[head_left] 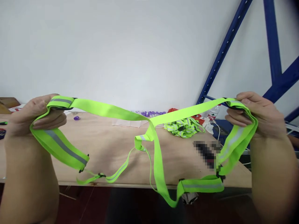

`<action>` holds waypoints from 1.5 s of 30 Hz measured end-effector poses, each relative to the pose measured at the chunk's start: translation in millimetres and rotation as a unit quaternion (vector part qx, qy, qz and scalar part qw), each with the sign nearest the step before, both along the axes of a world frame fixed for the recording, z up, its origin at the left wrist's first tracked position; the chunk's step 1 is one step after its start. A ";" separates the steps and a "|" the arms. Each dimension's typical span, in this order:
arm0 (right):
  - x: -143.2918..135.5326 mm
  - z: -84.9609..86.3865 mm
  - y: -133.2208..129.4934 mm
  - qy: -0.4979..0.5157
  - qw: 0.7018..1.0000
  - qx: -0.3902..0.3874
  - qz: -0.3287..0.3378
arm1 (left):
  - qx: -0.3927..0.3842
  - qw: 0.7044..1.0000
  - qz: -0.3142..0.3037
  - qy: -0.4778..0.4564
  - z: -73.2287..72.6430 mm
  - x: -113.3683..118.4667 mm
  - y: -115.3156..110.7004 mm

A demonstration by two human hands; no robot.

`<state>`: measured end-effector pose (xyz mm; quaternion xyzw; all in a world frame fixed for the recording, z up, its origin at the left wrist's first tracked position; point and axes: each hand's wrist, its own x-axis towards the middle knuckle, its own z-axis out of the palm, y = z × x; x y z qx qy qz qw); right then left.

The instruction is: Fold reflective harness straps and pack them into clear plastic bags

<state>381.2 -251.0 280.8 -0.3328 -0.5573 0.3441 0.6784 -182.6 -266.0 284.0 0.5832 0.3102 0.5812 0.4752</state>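
Observation:
A neon-yellow reflective harness (109,110) of elastic straps with grey stripes is stretched between my two hands above the table. My left hand (39,113) is closed on one shoulder strap beside its black slider. On the other side, my right hand (258,115) grips the matching strap by its slider. The straps meet in the middle, and from there the lower bands hang in loose loops. Black buckles show on the dangling ends, some of them below the table's front edge.
A pile of similar neon straps (183,127) lies on the wooden table (100,137). Behind it are several purple caps (151,114) and a bottle (213,112). One purple piece (76,118) sits at left. A blue metal frame (224,49) stands at right, against the white wall.

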 end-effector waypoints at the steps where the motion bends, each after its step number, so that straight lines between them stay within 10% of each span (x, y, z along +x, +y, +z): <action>1: 3.4 -1.7 0.9 -0.006 1.000 -0.008 -0.005 | -0.002 0.999 -0.025 0.047 0.3 -8.4 2.2; 6: 0.0 -27.7 38.8 -0.097 0.989 -0.112 0.019 | -0.153 0.958 -0.090 0.227 -16.9 -16.2 41.3; 12: -38.3 -100.0 129.5 -0.347 0.912 -0.202 0.080 | -0.210 0.909 0.034 0.358 -89.7 11.8 110.2; 20: -90.1 -178.8 230.5 -0.441 0.873 -0.207 -0.022 | -0.129 0.811 0.222 0.526 -161.0 14.7 176.0; 25: -99.3 -202.6 257.1 -0.466 0.861 -0.190 -0.080 | -0.040 0.774 0.238 0.585 -176.6 49.3 162.1; 29: -99.2 -212.1 263.1 -0.465 0.858 -0.183 -0.118 | 0.071 0.798 0.103 0.590 -205.6 107.2 98.6; 33: -94.8 -200.5 248.4 -0.460 0.864 -0.163 -0.125 | 0.194 0.772 -0.063 0.602 -248.9 139.2 34.3; 39: -32.1 -177.4 129.5 -0.492 0.864 -0.097 -0.054 | 0.184 0.738 -0.047 0.647 -279.2 109.4 15.3; 45: 3.9 -212.0 4.1 -0.681 0.725 -0.046 0.089 | 0.144 0.734 0.025 0.664 -273.3 106.6 16.7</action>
